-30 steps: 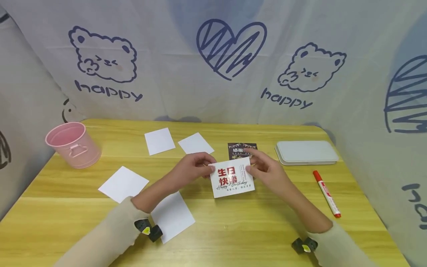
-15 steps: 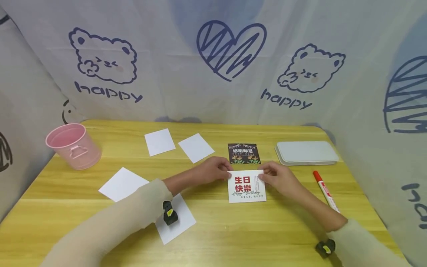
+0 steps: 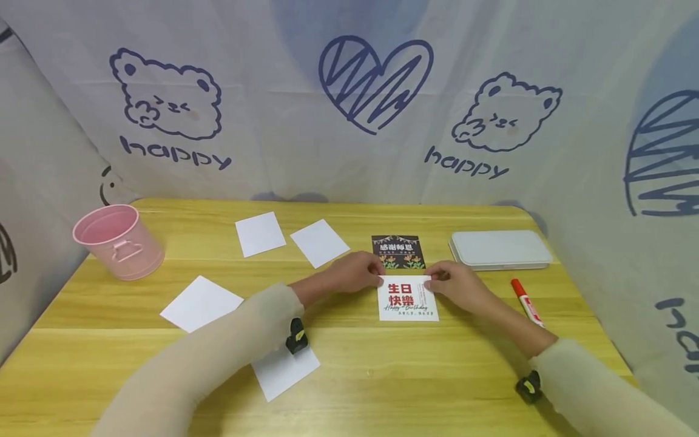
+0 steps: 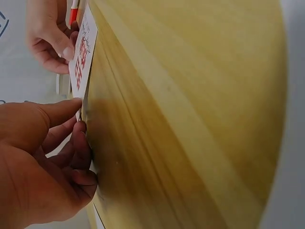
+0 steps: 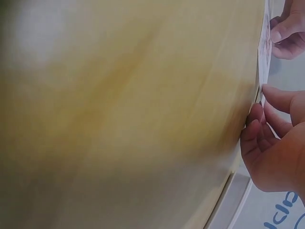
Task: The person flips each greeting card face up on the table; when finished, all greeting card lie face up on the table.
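Observation:
A white birthday card (image 3: 408,298) with red Chinese characters lies low over the table, just in front of a dark card (image 3: 398,252) with flowers and bunting. My left hand (image 3: 357,272) pinches the birthday card at its upper left corner; the left wrist view shows thumb and curled fingers on its edge. At the upper right corner my right hand (image 3: 455,285) pinches it between thumb and fingers. In the right wrist view the birthday card (image 5: 265,52) appears nearly edge-on, close to the tabletop.
Blank white cards lie at the back (image 3: 260,234), (image 3: 320,243) and a white card (image 3: 201,303) at left; another white card (image 3: 286,371) is partly under the left sleeve. A pink bucket (image 3: 122,246), a white case (image 3: 500,249) and a red-capped marker (image 3: 526,301) stand around.
Both hands have brought the birthday card to the right and lowered it towards the table. It has straightened, and the dark card behind it has come into full view.

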A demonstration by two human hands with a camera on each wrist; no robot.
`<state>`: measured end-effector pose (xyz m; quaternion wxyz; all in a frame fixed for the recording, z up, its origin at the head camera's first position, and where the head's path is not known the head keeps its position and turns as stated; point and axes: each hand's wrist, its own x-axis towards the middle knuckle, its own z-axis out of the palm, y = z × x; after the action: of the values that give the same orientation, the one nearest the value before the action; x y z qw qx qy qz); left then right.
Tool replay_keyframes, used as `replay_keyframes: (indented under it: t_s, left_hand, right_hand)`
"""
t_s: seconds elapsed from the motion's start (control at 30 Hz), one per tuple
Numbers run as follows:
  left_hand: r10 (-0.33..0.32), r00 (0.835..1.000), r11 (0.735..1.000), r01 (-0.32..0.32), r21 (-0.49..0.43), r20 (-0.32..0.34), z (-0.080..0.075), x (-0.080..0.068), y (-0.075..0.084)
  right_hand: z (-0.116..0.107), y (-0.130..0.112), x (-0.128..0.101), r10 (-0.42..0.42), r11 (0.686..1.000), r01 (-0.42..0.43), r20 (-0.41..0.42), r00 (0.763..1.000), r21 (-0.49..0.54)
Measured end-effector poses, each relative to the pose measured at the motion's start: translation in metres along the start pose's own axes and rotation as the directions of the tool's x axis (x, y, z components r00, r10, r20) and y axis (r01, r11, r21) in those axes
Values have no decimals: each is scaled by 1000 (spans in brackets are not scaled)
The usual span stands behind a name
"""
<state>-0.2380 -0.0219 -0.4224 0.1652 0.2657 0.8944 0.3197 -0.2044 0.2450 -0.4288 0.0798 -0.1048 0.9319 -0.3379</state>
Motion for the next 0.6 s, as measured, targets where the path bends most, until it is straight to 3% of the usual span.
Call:
replay_keyframes:
  t_s: [0.37,0.47,0.6]
  left_hand:
    - [5,1000,999,-4,39,-21,2,2,-1]
    - [-2,999,1000,3,21,-40,-7,-1,-6]
    - [-12,996,999,8,-46,-85,-32,-9,-24]
  right_hand:
    - [2,-5,0,-57,985,50,-36,998,-166]
    - [-1,-12,2,-35,994,31,-35,999,-105]
    - [0,-30,12,-14,1000,15,-32,999,25]
